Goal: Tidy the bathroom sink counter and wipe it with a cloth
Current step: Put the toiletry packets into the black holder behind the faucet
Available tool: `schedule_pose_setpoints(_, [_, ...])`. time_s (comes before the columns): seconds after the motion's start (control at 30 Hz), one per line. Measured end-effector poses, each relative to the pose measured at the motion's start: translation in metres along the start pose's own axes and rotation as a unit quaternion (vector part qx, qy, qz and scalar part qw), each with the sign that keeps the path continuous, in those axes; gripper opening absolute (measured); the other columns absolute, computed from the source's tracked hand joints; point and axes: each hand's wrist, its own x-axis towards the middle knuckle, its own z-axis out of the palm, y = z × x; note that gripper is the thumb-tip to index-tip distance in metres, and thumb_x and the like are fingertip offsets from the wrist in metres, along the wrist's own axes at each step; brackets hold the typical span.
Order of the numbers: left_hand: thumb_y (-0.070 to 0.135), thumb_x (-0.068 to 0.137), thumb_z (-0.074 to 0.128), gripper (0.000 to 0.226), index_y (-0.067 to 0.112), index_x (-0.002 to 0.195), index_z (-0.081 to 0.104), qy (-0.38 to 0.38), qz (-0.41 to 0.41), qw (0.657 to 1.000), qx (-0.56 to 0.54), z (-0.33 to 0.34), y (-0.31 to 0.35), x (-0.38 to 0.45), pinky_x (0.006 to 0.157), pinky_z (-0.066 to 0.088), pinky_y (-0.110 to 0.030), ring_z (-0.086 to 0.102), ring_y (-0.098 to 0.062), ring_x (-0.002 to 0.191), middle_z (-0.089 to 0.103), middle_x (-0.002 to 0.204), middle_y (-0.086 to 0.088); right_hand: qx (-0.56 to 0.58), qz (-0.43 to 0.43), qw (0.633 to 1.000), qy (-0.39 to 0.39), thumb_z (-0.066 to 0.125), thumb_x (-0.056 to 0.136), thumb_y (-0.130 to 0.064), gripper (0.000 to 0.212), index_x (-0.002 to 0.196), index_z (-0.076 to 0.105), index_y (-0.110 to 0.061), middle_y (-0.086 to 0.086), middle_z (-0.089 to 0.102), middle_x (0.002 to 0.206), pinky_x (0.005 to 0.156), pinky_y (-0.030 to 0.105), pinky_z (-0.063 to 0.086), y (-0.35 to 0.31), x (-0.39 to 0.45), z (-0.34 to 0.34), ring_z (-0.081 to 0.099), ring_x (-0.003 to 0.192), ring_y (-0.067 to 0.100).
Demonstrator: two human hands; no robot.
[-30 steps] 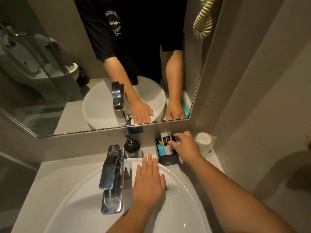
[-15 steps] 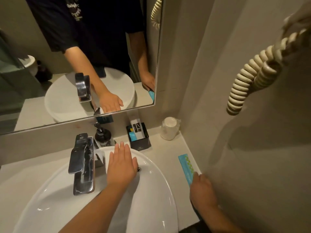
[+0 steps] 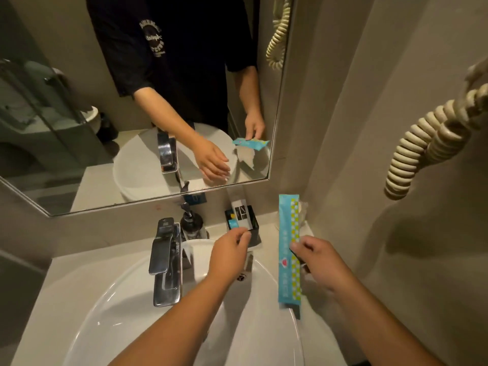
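My right hand (image 3: 318, 260) holds a long turquoise packet (image 3: 288, 247) upright above the right side of the white basin (image 3: 126, 307). My left hand (image 3: 229, 250) reaches to the black amenity box (image 3: 252, 229) at the back of the counter, with its fingertips pinched at the small blue packet sticking out of the box's front. White and black cartons stand in that box. No cloth is in view.
A chrome tap (image 3: 165, 260) rises at the basin's back left, with a dark soap pump bottle (image 3: 191, 223) behind it. The mirror (image 3: 132, 101) hangs above. A coiled beige cord (image 3: 427, 138) dangles on the right wall. Grey counter (image 3: 66, 270) lies left of the basin.
My right hand picked the turquoise packet up from the counter and raised it upright. My left hand left the basin rim and moved back to the black box.
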Motion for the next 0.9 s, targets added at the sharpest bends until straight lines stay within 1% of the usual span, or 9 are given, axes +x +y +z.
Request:
schedule_pose_setpoints(0.03, [0.030,0.096,0.049,0.022,0.021,0.102,0.069,0.002,0.010,0.998,-0.060,-0.003,0.013,0.002,0.077,0.047,-0.026,0.062,-0.014,0.091,0.071,0.099,0.001,0.002,-0.022,1.000,-0.012,0.060,0.091,-0.017,0.026,0.066,0.058,-0.011,0.006,0.054,0.065,0.052,0.025,0.040,-0.016,0.009,0.005,0.047,0.060,0.015])
schedule_pose_setpoints(0.1, [0.031,0.095,0.051,0.021,0.022,0.099,0.069,0.010,0.017,0.991,-0.134,-0.010,0.035,0.011,0.074,0.051,-0.025,0.064,-0.008,0.084,0.071,0.093,0.005,-0.010,-0.072,0.997,-0.031,0.060,0.091,-0.017,0.021,0.072,0.065,-0.009,0.008,0.060,0.071,0.056,0.026,0.042,-0.043,0.029,0.018,0.052,0.064,0.014])
schedule_pose_setpoints(0.17, [0.028,0.094,0.055,0.015,0.025,0.093,0.069,0.038,0.015,0.984,-0.173,-0.017,0.047,0.021,0.064,0.049,-0.014,0.064,0.002,0.074,0.071,0.085,0.009,-0.026,-0.113,0.992,-0.049,0.062,0.090,-0.017,0.016,0.077,0.068,-0.012,0.007,0.064,0.072,0.059,0.029,0.043,-0.063,0.049,0.031,0.054,0.066,0.013])
schedule_pose_setpoints(0.23, [0.025,0.093,0.057,0.013,0.025,0.088,0.069,0.089,0.000,0.979,-0.185,-0.024,0.050,0.031,0.056,0.045,-0.013,0.063,0.000,0.068,0.070,0.078,0.009,-0.038,-0.142,0.988,-0.053,0.065,0.088,-0.015,0.014,0.076,0.069,-0.019,0.000,0.063,0.068,0.060,0.031,0.044,-0.077,0.070,0.042,0.053,0.063,0.010])
schedule_pose_setpoints(0.37, [0.026,0.091,0.059,0.013,0.020,0.087,0.070,0.164,-0.034,0.968,-0.185,-0.029,0.044,0.050,0.069,0.051,-0.030,0.065,-0.011,0.077,0.071,0.081,0.004,-0.081,-0.157,0.984,-0.020,0.070,0.082,-0.017,0.016,0.072,0.060,-0.026,-0.005,0.062,0.067,0.065,0.033,0.048,-0.087,0.103,0.061,0.055,0.063,0.011])
schedule_pose_setpoints(0.5, [0.025,0.091,0.059,0.012,0.026,0.083,0.068,0.196,-0.034,0.969,-0.145,-0.022,0.037,0.065,0.068,0.048,-0.029,0.063,-0.010,0.074,0.070,0.079,0.006,-0.123,-0.182,0.976,-0.006,0.066,0.086,-0.019,0.009,0.078,0.064,-0.021,0.002,0.070,0.078,0.069,0.034,0.048,-0.077,0.124,0.069,0.062,0.073,0.020])
schedule_pose_setpoints(0.63, [0.027,0.091,0.058,0.012,0.024,0.095,0.069,0.175,-0.060,0.979,-0.089,-0.007,0.021,0.072,0.073,0.052,-0.036,0.064,-0.015,0.079,0.071,0.086,0.003,-0.145,-0.168,0.975,0.007,0.065,0.086,-0.019,0.017,0.071,0.060,-0.024,-0.008,0.061,0.064,0.055,0.020,0.040,-0.054,0.133,0.073,0.055,0.061,0.013])
schedule_pose_setpoints(0.77, [0.030,0.092,0.055,0.014,0.025,0.097,0.068,0.146,-0.087,0.985,-0.021,0.007,0.000,0.071,0.079,0.053,-0.042,0.063,-0.020,0.085,0.070,0.093,0.001,-0.180,-0.131,0.975,-0.003,0.065,0.086,-0.021,0.013,0.073,0.064,-0.021,0.002,0.068,0.076,0.066,0.035,0.047,-0.028,0.134,0.078,0.062,0.072,0.023])
schedule_pose_setpoints(0.9, [0.031,0.093,0.053,0.019,0.023,0.100,0.069,0.128,-0.117,0.983,0.057,0.014,-0.014,0.071,0.089,0.047,-0.046,0.057,-0.026,0.096,0.058,0.107,-0.005,-0.237,-0.099,0.966,0.002,0.066,0.086,-0.027,0.015,0.071,0.065,-0.024,0.003,0.054,0.090,0.067,0.030,0.040,-0.013,0.137,0.081,0.058,0.077,0.022])
